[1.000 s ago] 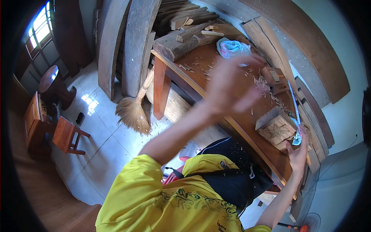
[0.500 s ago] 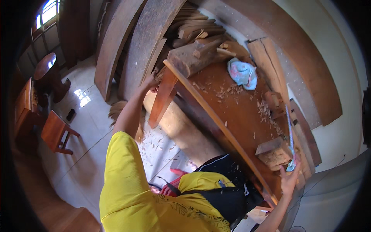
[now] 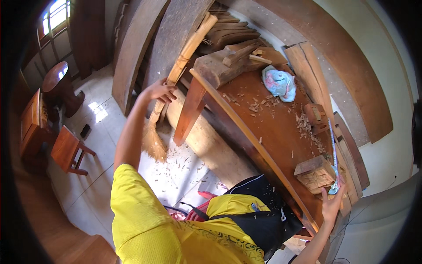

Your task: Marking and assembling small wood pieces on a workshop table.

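Gripping a straw broom (image 3: 178, 69) partway down its handle: the left hand (image 3: 161, 91), fingers curled round the shaft. Broom stands tilted just beside the near table leg (image 3: 190, 112), top leaning toward the stacked timber, bristles lowermost. From here I can't tell whether they touch the tiles. Right hand (image 3: 332, 205) well apart, at the far right of the brown table (image 3: 272, 125), thumb spread; fingertips at a small pale-blue bundle (image 3: 335, 186) below a narrow blue-white strip (image 3: 332, 143). Cannot tell if they close on it. Carved wood block (image 3: 314, 174) just beside that hand. Farther up the tabletop: slotted wooden piece (image 3: 315, 118), crumpled light-blue cloth (image 3: 279, 84), scattered shavings (image 3: 304, 129). Thick log (image 3: 211, 141) lying at floor level by the table, more chips on the tiles nearby.
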The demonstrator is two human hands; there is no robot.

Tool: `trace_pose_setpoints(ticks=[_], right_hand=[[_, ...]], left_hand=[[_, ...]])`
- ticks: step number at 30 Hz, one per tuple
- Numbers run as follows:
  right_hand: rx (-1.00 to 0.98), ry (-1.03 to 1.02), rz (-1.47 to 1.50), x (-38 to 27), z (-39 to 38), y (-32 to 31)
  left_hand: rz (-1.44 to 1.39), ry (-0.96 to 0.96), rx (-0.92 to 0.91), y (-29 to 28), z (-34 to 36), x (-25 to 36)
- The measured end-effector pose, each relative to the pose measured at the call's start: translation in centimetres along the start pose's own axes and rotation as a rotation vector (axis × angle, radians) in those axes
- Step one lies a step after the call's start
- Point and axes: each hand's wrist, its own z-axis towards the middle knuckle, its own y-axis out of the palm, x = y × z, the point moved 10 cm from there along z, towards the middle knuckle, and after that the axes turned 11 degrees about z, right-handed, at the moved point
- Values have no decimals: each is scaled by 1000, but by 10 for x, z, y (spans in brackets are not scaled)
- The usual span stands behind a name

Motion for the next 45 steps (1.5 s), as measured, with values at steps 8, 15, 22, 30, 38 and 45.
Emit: trace_pose_setpoints(ticks=[8, 15, 22, 30, 38, 45], right_hand=[[15, -19, 78, 20, -2, -1], [-52, -60, 103, 41, 2, 3], [-8, -108, 37, 35, -2, 2], [-31, -58, 46, 47, -3, 4], [-36, -9, 16, 65, -6, 1], [-18, 79, -196, 84, -13, -7]], left_hand=[[-1190, -219, -373, 43, -254, -163], [-623, -441, 76, 78, -375, -267], [-98, -518, 108, -70, -372, -165], [161, -557, 253, -180, -379, -165], [365, -624, 328, -249, -330, -314], [-3, -706, 211, -208, -312, -369]])
